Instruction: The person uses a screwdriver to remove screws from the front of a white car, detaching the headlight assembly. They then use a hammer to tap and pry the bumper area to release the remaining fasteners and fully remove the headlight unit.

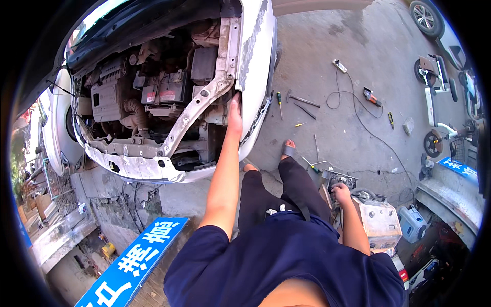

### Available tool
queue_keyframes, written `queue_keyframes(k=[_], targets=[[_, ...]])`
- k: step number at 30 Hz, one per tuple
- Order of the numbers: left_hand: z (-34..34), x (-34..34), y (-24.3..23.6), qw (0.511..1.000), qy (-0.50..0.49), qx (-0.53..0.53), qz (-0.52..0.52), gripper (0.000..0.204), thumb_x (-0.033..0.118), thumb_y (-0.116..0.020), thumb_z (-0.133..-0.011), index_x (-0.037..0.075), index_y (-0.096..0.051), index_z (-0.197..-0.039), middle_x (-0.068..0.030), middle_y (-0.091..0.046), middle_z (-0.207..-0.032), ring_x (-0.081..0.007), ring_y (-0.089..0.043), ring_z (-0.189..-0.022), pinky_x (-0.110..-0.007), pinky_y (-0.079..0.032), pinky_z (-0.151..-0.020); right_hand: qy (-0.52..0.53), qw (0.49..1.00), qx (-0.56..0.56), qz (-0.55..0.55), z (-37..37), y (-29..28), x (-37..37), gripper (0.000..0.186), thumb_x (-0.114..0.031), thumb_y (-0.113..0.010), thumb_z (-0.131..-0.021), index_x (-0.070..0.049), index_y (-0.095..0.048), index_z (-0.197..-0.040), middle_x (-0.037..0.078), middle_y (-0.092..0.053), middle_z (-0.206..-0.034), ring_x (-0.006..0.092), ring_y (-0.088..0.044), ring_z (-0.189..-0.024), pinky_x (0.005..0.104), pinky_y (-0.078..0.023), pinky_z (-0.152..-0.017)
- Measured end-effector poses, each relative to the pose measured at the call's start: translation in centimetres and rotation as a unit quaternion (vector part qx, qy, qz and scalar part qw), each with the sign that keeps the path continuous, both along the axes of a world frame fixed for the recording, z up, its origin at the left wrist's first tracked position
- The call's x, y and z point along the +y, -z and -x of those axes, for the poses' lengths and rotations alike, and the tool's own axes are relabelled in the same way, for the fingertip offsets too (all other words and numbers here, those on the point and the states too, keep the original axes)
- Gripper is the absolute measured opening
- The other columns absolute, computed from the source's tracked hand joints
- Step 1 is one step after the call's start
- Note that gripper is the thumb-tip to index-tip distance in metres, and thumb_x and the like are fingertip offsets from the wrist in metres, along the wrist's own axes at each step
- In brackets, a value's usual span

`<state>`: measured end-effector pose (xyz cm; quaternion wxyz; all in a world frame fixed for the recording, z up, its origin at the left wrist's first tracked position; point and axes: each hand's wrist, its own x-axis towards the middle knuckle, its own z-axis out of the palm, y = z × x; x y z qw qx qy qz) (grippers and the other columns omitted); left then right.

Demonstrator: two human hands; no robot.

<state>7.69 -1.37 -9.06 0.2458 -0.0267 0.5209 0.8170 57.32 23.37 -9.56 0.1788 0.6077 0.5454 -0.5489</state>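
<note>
Farthest left, below and well apart from the left hand, a blue sign [133, 266] lay at a slant. Above it, left of the same hand, the open engine bay showed a grey engine cover [107, 101] and, nearer, a dark battery [171, 88]. The left hand [235, 116] rested against the inner edge of the white fender [251, 56], which lay directly at its right; I could not tell whether its partly hidden fingers were spread or pinching that edge. Right of this hand, apart on the concrete, lay a screwdriver [279, 105] and a hammer [305, 100]. The right hand [341, 194] had its fingers curled in, just beside a metal part [349, 180]; whether it gripped anything I could not tell. Ahead of it lay an orange angle grinder [372, 97]; just behind and to its right stood a worn metal box [377, 223], then a blue-and-white container [412, 224].
</note>
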Motion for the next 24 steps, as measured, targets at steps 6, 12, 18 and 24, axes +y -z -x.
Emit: queue_keyframes(k=[6, 12, 18, 24], targets=[[1.2, 2.7, -3.6, 0.99, 0.035, 0.133, 0.01, 0.052, 0.007, -0.054, -0.093, -0.007, -0.04, -0.142, -0.0143, -0.047, -0.145, -0.0222, -0.042, -0.135, -0.033, -0.028, -0.113, 0.029, 0.993, -0.101, -0.045, -7.9, -4.1, 1.0, 0.017, -0.006, -0.051, -0.09, 0.0, -0.065, -0.098, 0.007, -0.061, -0.073, 0.0127, -0.052, -0.053, 0.0278, -0.041, -0.045], [2.4, 2.9, -2.8, 0.998, 0.01, 0.068, -0.003, 0.05, -0.005, -0.055, -0.079, -0.006, -0.053, -0.129, -0.0114, -0.059, -0.13, -0.0202, -0.052, -0.124, -0.03, -0.034, -0.107, 0.024, 0.994, -0.106, 0.003, -7.5, -4.9, 1.2, 0.018, -0.007, -0.05, -0.092, 0.001, -0.063, -0.101, 0.006, -0.061, -0.075, 0.012, -0.052, -0.054, 0.0276, -0.043, -0.047], [3.2, 1.6, -3.1, 0.996, 0.083, 0.041, -0.004, 0.058, -0.001, -0.058, -0.081, -0.003, -0.049, -0.138, -0.011, -0.054, -0.14, -0.0199, -0.049, -0.13, -0.031, -0.032, -0.11, -0.156, 0.978, -0.136, -0.003, -0.9, -4.4, 2.8, 0.021, -0.011, -0.053, -0.091, 0.0, -0.065, -0.104, 0.008, -0.066, -0.083, 0.0165, -0.057, -0.061, 0.0311, -0.048, -0.055], [-2.0, -3.0, -3.3, 0.973, -0.001, 0.13, 0.19, 0.047, 0.003, -0.057, -0.09, -0.003, -0.05, -0.137, -0.0186, -0.057, -0.137, -0.0239, -0.054, -0.129, -0.035, -0.039, -0.109, -0.196, 0.974, -0.084, -0.079, 8.7, -7.4, 2.8, 0.025, -0.007, -0.054, -0.087, 0.0, -0.065, -0.108, 0.008, -0.067, -0.086, 0.0163, -0.059, -0.067, 0.0311, -0.052, -0.059]])
